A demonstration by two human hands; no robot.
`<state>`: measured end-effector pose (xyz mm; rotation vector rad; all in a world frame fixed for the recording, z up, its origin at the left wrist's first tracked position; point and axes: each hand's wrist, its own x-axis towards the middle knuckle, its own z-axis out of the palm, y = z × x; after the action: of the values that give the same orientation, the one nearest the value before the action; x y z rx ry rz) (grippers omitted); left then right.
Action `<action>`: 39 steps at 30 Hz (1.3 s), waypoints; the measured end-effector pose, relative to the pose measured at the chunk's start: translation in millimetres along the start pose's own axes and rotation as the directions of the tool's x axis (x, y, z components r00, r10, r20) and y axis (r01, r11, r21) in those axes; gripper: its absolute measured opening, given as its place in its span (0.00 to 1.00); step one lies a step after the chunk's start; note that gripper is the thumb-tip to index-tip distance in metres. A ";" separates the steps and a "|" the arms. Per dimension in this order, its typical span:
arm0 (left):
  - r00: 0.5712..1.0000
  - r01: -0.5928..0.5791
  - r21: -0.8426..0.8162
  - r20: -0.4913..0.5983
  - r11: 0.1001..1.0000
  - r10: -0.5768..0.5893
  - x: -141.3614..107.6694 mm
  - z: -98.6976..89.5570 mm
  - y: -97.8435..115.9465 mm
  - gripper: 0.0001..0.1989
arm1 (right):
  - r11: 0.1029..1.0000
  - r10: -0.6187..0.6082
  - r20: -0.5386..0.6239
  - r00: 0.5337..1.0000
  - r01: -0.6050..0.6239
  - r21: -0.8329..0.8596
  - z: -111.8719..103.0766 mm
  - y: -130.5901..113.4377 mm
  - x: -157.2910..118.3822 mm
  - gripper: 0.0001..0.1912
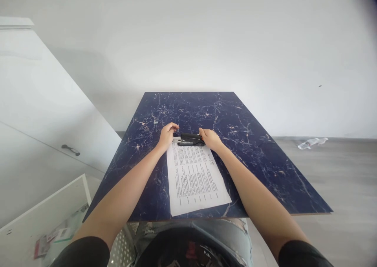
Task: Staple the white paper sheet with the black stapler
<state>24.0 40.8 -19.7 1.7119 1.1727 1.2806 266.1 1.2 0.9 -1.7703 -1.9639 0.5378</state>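
My table [262, 157]: dark blue, veined white like marble, far edge near a pale wall [206, 43]. One small dark mark [320, 86] on that wall, to my right. Left of me, a white cabinet [44, 90] with a dark handle [70, 150]. Below it, a pale open-topped box [44, 203] holding a red item [41, 248] and a green-edged one [63, 234] (both too blurred for me to identify). Right side: grey floor [338, 176], a crumpled clear wrapper [312, 142] lying near the skirting [353, 138].
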 end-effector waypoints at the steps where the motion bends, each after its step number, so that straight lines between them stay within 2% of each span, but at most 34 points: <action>1: 1.000 0.006 -0.007 -0.001 1.000 -0.006 -0.2 -0.1 0.2 0.17 | 1.000 -0.024 -0.037 0.999 0.024 0.012 -1.9 -2.9 -2.3 0.27; 3: 1.000 0.025 -0.016 -0.008 1.000 -0.025 -0.6 -0.2 0.6 0.16 | 0.991 -0.125 -0.121 0.985 0.130 0.038 -5.7 -9.7 -7.3 0.26; 5: 0.999 0.036 -0.008 -0.016 0.999 -0.037 -0.9 0.1 0.9 0.15 | 0.958 -0.270 -0.145 0.952 0.281 0.060 -8.5 -16.9 -12.3 0.22; 8: 1.000 0.017 0.008 -0.023 1.000 -0.016 -0.7 0.8 1.2 0.16 | 0.893 -0.441 -0.007 0.897 0.440 0.093 -8.5 -25.3 -18.0 0.15; 11: 1.000 0.007 0.010 -0.025 1.000 -0.006 -0.5 1.2 2.2 0.16 | 0.902 -0.429 0.085 0.899 0.422 0.091 -5.9 -27.0 -19.9 0.17; 14: 0.998 0.006 0.035 -0.063 0.999 -0.004 -2.1 -0.8 6.1 0.15 | 0.921 -0.387 0.088 0.918 0.380 0.087 -5.4 -23.2 -18.5 0.12; 18: 0.967 -0.145 0.122 -0.195 0.982 0.167 -7.8 -7.0 16.0 0.14 | 0.930 -0.367 0.073 0.927 0.363 0.060 -6.4 -17.8 -15.9 0.10; 20: 0.957 -0.189 0.132 -0.196 0.973 0.212 -10.2 -7.6 19.8 0.14 | 0.938 -0.347 0.057 0.936 0.344 0.045 -6.2 -16.4 -15.0 0.09; 23: 0.979 -0.140 0.024 -0.143 0.990 0.143 -10.8 -0.9 20.3 0.12 | 0.944 -0.329 -0.018 0.944 0.329 0.030 -6.3 -16.4 -15.0 0.10; 25: 0.991 -0.053 -0.157 -0.128 0.986 0.033 -9.4 6.8 18.2 0.10 | 0.938 -0.340 -0.138 0.930 0.347 0.025 -7.6 -17.8 -16.7 0.10; 27: 0.989 0.068 -0.415 -0.092 0.907 -0.116 -7.9 13.3 16.3 0.10 | 0.927 -0.364 -0.277 0.889 0.374 -0.016 -9.3 -20.2 -19.7 0.11; 30: 0.949 0.281 -0.710 0.107 0.645 -0.296 -7.1 16.1 17.1 0.13 | 0.893 -0.450 -0.391 0.803 0.409 -0.189 -10.3 -24.2 -24.9 0.12; 32: 0.912 0.385 -0.784 0.241 0.488 -0.333 -7.7 13.7 19.6 0.16 | 0.815 -0.576 -0.379 0.724 0.471 -0.339 -8.9 -26.4 -27.2 0.14; 35: 0.886 0.434 -0.843 0.333 0.319 -0.323 -8.7 8.7 23.3 0.20 | 0.640 -0.757 -0.293 0.584 0.573 -0.512 -5.1 -29.3 -28.2 0.17; 37: 0.878 0.438 -0.863 0.351 0.251 -0.325 -8.9 6.7 24.4 0.20 | 0.555 -0.815 -0.237 0.529 0.596 -0.580 -2.8 -31.2 -27.8 0.17; 39: 0.873 0.437 -0.869 0.348 0.232 -0.343 -8.5 6.6 24.5 0.20 | 0.502 -0.843 -0.194 0.501 0.604 -0.619 -1.5 -32.9 -27.3 0.17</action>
<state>35.7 24.1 -2.4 0.4948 0.4830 1.1419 242.2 -29.3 18.7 -0.8669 -2.3068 -0.7062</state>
